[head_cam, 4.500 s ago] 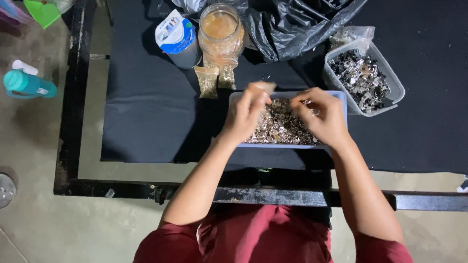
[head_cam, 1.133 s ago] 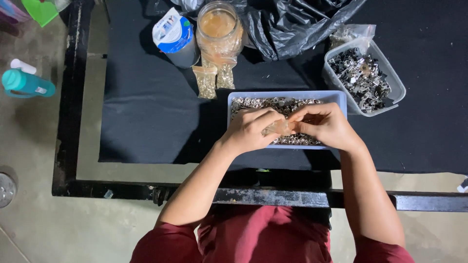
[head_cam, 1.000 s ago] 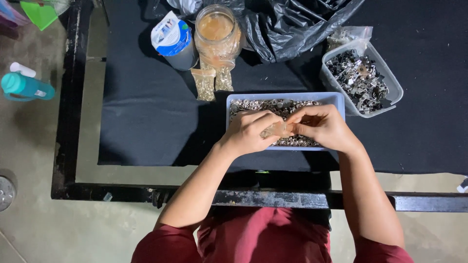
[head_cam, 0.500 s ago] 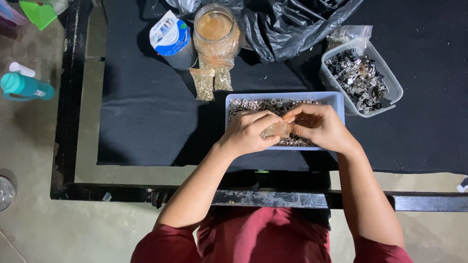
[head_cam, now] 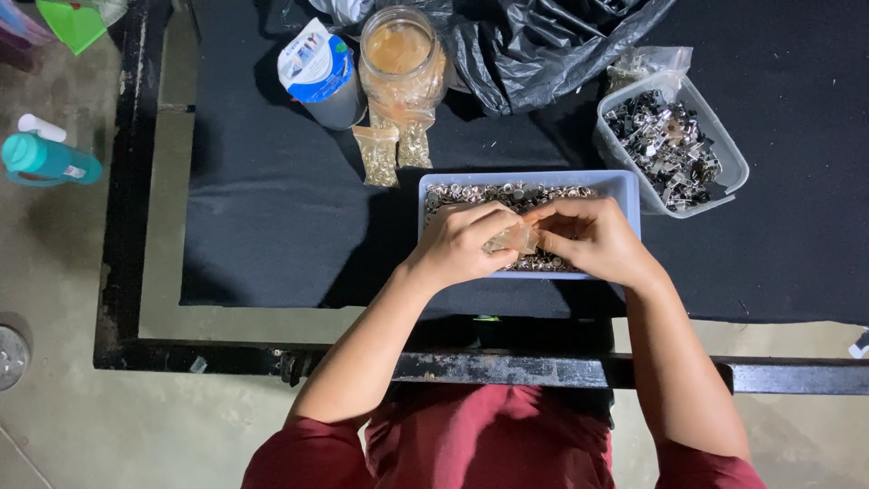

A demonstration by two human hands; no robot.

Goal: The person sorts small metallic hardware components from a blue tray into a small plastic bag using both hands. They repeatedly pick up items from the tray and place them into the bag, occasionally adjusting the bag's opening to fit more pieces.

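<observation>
**Both hands pinch a small clear bag over the blue tray**

Head view: compared with the frame of four and a half seconds ago, the hands have drawn back from the far end of the tray toward the near rim and closed in on each other; over the last second they have hardly shifted.

The left hand (head_cam: 462,243) and the right hand (head_cam: 593,240) meet above the light blue tray (head_cam: 625,186), fingers curled, both pinching a small clear bag (head_cam: 510,239) that sits between the fingertips, at 3 o'clock from the left hand and 9 o'clock from the right. The bag hangs just over the heap of small silvery metal parts (head_cam: 507,192) filling the tray; whether it touches them cannot be told.

From the hands, two filled little packets (head_cam: 394,152) lie on the black cloth (head_cam: 272,226) at about 11 o'clock, just beside the tray's corner. Beyond them, at 11 to 12 o'clock, stand a glass jar (head_cam: 401,50) and a grey cup with a blue-and-white lid (head_cam: 319,72). At 2 o'clock sits a clear tub of darker metal clips (head_cam: 674,145), near the tray. A crumpled black plastic bag (head_cam: 543,45) lies at 12 o'clock.
</observation>
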